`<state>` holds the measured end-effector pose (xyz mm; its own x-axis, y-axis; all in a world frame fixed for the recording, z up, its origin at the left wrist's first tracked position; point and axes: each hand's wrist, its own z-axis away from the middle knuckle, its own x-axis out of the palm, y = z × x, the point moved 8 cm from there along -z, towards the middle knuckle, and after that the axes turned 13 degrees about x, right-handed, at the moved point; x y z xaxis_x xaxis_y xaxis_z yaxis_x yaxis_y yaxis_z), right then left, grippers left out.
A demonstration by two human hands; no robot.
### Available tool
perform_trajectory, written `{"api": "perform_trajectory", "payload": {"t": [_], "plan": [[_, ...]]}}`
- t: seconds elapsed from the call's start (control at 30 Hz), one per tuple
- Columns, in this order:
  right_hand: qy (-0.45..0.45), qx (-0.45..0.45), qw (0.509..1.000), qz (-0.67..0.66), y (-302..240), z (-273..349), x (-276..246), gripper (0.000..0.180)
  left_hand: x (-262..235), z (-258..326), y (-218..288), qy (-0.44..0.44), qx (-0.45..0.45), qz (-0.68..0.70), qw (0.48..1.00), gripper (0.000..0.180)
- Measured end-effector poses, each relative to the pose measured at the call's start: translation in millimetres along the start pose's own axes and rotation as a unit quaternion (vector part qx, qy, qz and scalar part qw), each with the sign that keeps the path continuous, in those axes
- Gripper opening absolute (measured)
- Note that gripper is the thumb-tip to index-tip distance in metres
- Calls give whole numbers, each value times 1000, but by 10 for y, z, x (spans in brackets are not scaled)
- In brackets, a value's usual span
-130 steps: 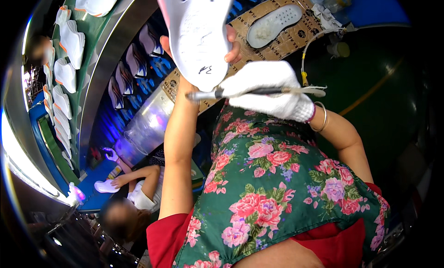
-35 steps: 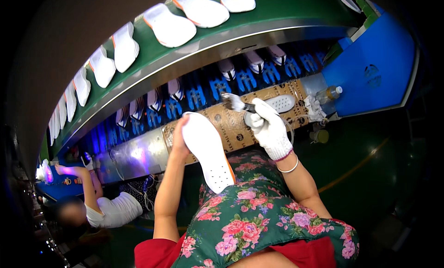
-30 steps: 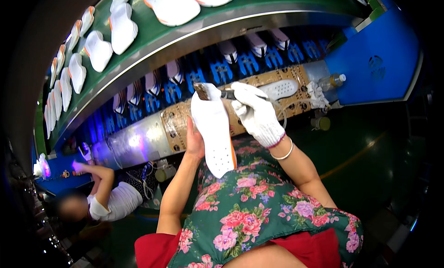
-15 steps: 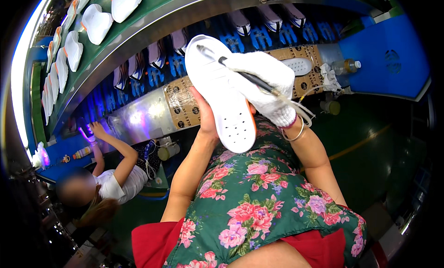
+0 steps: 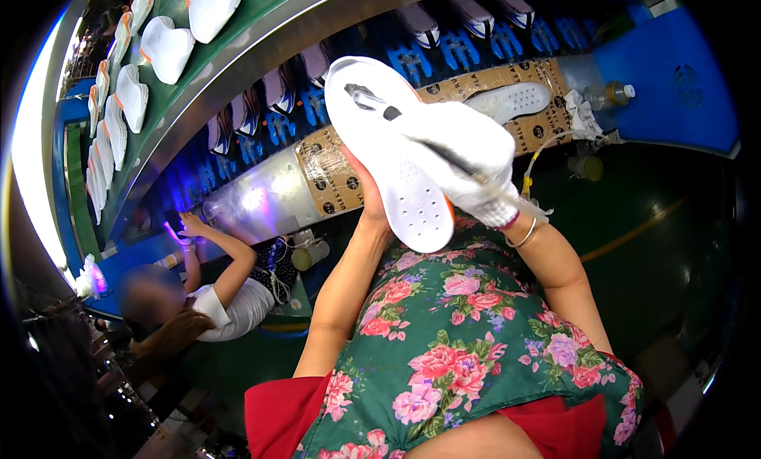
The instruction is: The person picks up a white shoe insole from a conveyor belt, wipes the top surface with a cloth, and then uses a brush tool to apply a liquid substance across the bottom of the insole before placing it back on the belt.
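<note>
A long white shoe sole (image 5: 384,162) with an orange edge is held up in front of me, tilted, its dotted end nearest my body. My bare left hand (image 5: 369,193) is closed round its left side, the fingers hidden beneath. My right hand (image 5: 476,146), in a white knitted glove, is closed on a brush with a dark handle (image 5: 445,164). The brush tip (image 5: 363,97) is over the inside of the sole's far end and is blurred; whether it touches cannot be told. A thin pale tube runs by the glove's wrist.
Another white sole (image 5: 519,100) lies on the cardboard-covered bench (image 5: 321,170). Beyond stand shoe uppers (image 5: 418,23) on blue holders. Several soles (image 5: 168,48) rest on the green shelf at upper left. A bottle (image 5: 610,95) stands at right. A person (image 5: 234,308) works at lower left.
The brush tip has shifted a little nearer me and rightward across the sole's far end. The surroundings sit slightly farther right in the view. Both hands keep their hold.
</note>
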<state>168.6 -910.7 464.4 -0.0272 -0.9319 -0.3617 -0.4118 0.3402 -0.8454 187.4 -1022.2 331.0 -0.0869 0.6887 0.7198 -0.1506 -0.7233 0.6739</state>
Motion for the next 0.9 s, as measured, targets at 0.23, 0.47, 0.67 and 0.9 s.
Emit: {"api": "perform_trajectory", "payload": {"t": [0.23, 0.47, 0.67, 0.9], "plan": [[-87, -17, 996, -10, -168, 105, 89, 27, -349, -22, -43, -14, -31, 1, 999, 110], [-87, -76, 993, 8, -243, 252, 196, 26, -165, -258, 43, -166, -32, 128, 977, 114], [-72, -98, 989, 87, -317, 238, 225, 30, -19, -392, 344, -188, -12, 169, 967, 110], [-71, -40, 996, -28, -242, 264, 249, 25, -48, -601, 567, -134, 79, 234, 960, 113]]}}
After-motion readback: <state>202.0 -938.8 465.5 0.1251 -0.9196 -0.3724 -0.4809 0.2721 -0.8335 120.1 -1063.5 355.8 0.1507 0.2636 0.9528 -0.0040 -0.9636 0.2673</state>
